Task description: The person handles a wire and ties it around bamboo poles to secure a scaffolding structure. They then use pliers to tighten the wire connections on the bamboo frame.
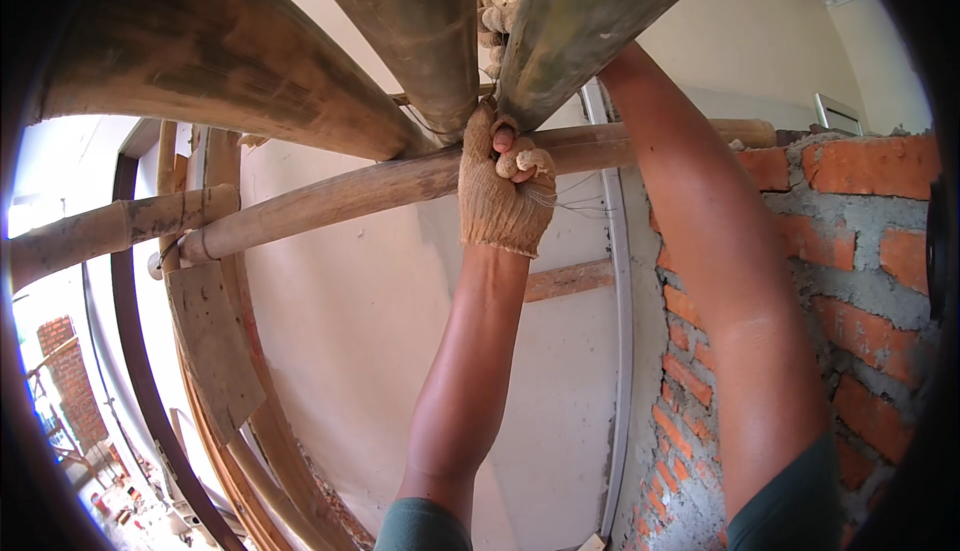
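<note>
My left hand [508,186], in a tan knitted glove with bare fingertips, is closed on a bundle of thin wire [580,201]. The loose wire ends stick out to its right. It sits right under the spot where the upright bamboo poles meet a horizontal bamboo pole [370,196]. My right arm reaches up behind the right bamboo pole [590,21]. Of my right hand [497,19] only curled gloved fingers show, in the gap beside the middle bamboo pole [415,26]; the pole hides the rest and whatever they hold.
A third thick bamboo pole [220,61] slants down from the upper left. A brick wall [840,251] with rough mortar stands close at my right. Behind is a pale wall panel [370,321]. Wooden uprights and a board [212,341] stand at left, beside a bright opening.
</note>
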`<state>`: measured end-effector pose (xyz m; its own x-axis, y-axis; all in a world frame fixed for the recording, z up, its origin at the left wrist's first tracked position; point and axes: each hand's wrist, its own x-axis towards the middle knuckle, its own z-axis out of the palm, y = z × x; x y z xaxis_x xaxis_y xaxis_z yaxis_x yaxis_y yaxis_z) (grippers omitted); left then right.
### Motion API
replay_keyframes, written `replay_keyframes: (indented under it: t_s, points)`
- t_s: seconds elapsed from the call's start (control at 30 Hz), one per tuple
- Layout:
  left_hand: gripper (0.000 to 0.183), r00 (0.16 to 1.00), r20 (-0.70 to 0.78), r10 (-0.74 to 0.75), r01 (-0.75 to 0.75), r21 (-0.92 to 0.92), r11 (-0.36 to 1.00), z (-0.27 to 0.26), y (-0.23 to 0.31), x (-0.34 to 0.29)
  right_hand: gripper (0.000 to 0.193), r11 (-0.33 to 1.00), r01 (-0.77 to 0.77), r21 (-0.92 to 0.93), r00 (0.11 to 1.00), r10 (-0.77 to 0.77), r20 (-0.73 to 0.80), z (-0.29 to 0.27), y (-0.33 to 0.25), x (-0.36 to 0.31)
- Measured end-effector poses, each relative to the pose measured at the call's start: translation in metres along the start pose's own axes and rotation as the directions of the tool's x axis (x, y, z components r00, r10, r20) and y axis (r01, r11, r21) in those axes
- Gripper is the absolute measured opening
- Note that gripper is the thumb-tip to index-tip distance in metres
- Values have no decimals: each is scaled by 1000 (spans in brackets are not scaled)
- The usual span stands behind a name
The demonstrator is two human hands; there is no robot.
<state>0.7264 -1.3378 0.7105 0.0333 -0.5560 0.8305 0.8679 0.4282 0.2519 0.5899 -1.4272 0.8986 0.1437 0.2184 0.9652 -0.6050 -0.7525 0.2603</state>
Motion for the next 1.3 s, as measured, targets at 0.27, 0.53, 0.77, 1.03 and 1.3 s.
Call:
replay_keyframes:
  t_s: [0.27, 0.53, 0.77, 1.03, 1.3]
  points:
    - [21, 997, 79, 6, -2, -49, 999, -7, -4, 4, 35, 1000, 12, 11, 1000, -12, 3, 3, 1, -1]
    - [23, 972, -139, 190, -171, 140, 975, 4, -12, 13, 35, 1000, 6, 21, 1000, -6, -17, -2, 7, 2]
    - [27, 920, -297, 257, -209, 185, 960, 10, -13, 24, 36, 998, 40, 42, 999, -40, -2, 5, -1, -1]
    - [28, 928, -302, 218, -160, 207, 965, 15, -14, 22, 36, 998, 49, 39, 999, -49, 5, 1, -2, -10]
    - [26, 937, -325, 131, -75, 180, 981, 14, -4, 24, 37, 998, 9, 56, 1000, -7, -20, -5, 7, 1]
